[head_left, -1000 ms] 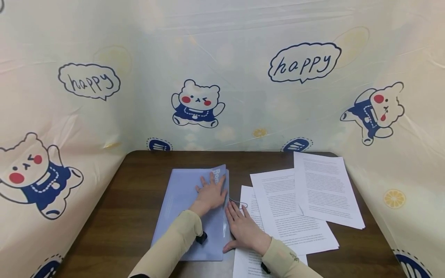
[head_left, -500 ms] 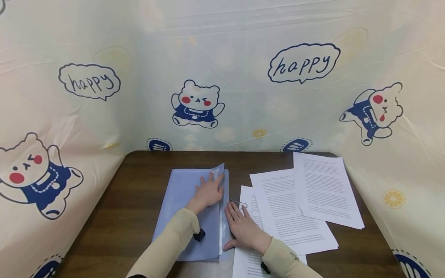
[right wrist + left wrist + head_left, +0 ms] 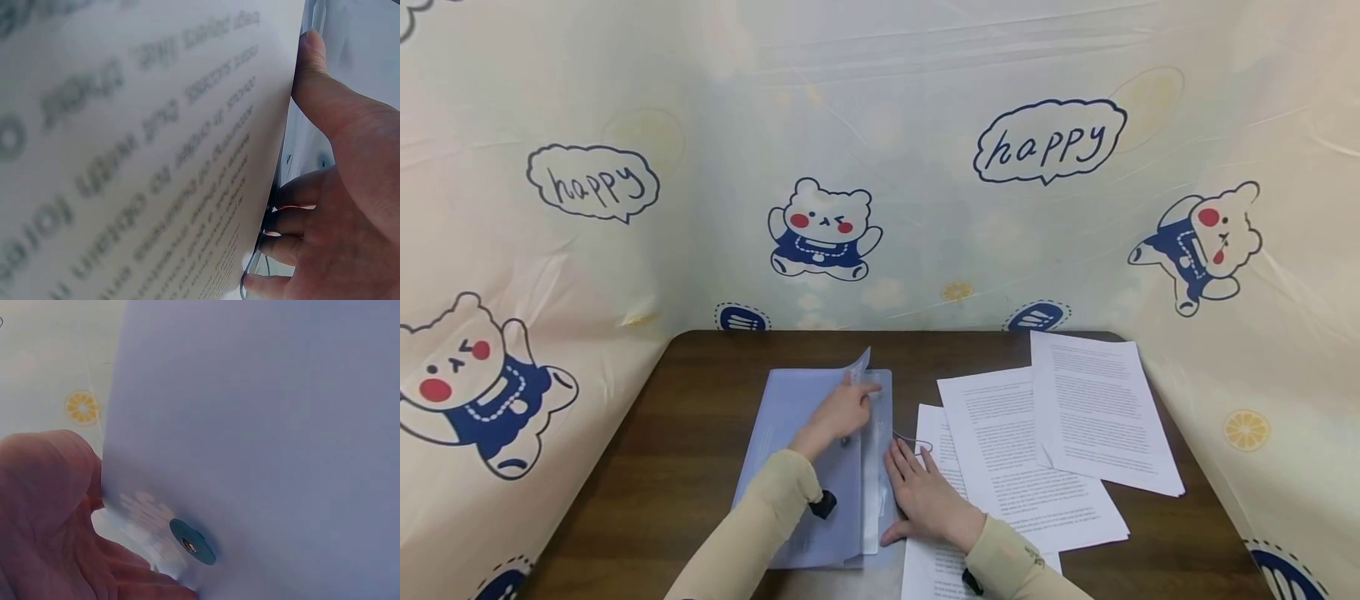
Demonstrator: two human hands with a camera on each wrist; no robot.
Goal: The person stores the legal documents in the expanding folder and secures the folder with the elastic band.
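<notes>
A translucent blue document folder lies left of the middle of the table, its cover flap partly lifted. In the left wrist view the flap fills most of the frame and bears a teal button. My left hand grips the flap near its far right corner, the thumb at its edge. White paper shows beneath the lifted cover. My right hand rests flat at the folder's right edge, fingers spread. A thin string runs out beside its fingertips.
Three overlapping piles of printed sheets lie on the right: a near one, a middle one and a far one. The brown wooden table ends at a patterned cloth backdrop.
My left hand has moved left, drawing the flap's right edge up and leftward, which exposes more of the folder's inside. My right hand has stayed in place.
</notes>
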